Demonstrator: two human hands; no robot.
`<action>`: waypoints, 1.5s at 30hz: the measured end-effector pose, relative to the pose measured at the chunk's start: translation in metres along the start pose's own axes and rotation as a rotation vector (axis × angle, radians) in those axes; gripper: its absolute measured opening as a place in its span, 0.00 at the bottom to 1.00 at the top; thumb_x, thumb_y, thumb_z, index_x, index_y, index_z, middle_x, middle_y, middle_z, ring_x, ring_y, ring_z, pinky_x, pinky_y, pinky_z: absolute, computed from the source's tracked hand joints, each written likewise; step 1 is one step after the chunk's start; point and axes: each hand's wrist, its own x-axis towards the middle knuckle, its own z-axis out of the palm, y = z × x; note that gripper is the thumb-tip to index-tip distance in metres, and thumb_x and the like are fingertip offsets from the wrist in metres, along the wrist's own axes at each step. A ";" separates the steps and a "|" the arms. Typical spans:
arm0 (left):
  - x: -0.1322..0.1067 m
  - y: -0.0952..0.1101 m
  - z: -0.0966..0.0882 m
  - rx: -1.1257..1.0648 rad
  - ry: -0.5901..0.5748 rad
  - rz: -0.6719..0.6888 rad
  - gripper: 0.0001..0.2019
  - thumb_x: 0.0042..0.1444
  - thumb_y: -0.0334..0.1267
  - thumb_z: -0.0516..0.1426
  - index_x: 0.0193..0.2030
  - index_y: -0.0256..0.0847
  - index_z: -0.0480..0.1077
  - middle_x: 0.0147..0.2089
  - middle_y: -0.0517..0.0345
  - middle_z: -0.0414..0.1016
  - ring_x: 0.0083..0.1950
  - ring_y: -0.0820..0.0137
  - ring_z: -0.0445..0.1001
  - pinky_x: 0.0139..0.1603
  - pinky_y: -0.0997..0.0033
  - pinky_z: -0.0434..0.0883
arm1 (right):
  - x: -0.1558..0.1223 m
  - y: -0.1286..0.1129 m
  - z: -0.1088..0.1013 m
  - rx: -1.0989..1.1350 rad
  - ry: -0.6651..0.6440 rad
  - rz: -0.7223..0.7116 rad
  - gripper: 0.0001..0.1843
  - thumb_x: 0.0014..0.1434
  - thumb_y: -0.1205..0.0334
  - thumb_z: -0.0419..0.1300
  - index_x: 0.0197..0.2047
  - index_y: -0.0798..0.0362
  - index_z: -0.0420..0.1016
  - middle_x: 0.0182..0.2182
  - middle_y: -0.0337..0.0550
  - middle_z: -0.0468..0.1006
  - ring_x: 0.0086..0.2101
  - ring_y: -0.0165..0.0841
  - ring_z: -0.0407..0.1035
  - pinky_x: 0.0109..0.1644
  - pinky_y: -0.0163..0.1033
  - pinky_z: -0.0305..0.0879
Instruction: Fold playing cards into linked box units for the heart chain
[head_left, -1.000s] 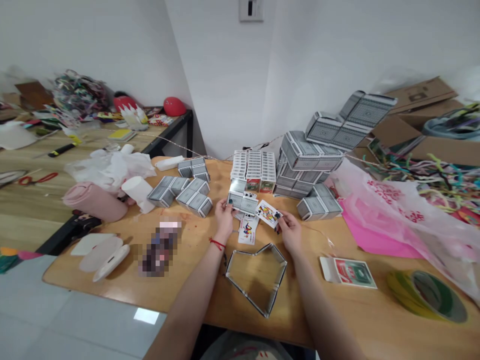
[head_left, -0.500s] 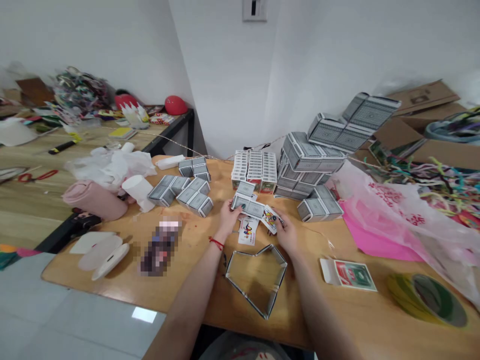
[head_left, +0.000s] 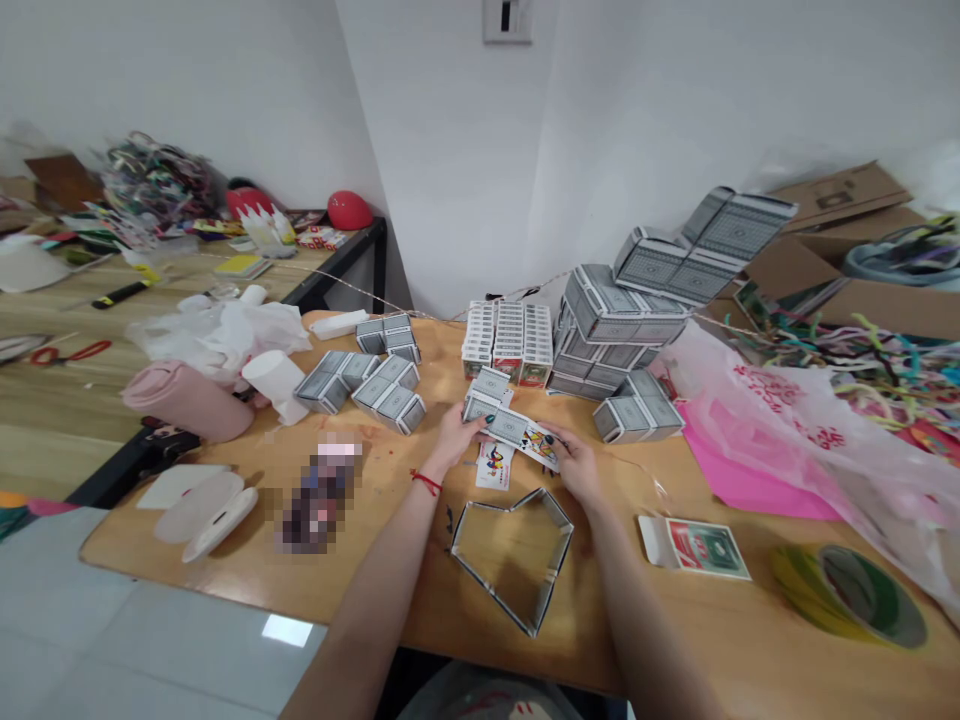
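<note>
My left hand (head_left: 454,437) pinches a row of joined playing cards (head_left: 501,422) at its left end, grey backs up. My right hand (head_left: 576,462) grips the row's right end, where a face card (head_left: 541,442) shows. The row hangs just above the wooden table (head_left: 390,560). Under it lies a joker card (head_left: 493,465), face up. In front of my hands stands a heart-shaped frame of cards (head_left: 516,555) on edge. A red string circles my left wrist.
Card-built blocks (head_left: 379,385) lie at the left, a tall stack of them (head_left: 637,300) at the back right, packs of cards (head_left: 510,340) between. A card box (head_left: 701,545), green tape rolls (head_left: 855,590), pink plastic bags (head_left: 795,430), a pink roll (head_left: 187,400) and white lids (head_left: 202,505) surround them.
My right hand has brought the face card in against the right end of the row that my left hand holds. Both hands have sunk a little toward the table.
</note>
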 end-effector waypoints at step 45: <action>-0.003 -0.002 0.010 0.040 0.023 0.094 0.17 0.45 0.34 0.60 0.43 0.36 0.63 0.45 0.51 0.71 0.37 0.69 0.74 0.35 0.65 0.76 | 0.007 0.006 0.013 0.396 0.047 0.187 0.19 0.43 0.48 0.63 0.31 0.53 0.65 0.22 0.45 0.78 0.23 0.39 0.73 0.27 0.44 0.73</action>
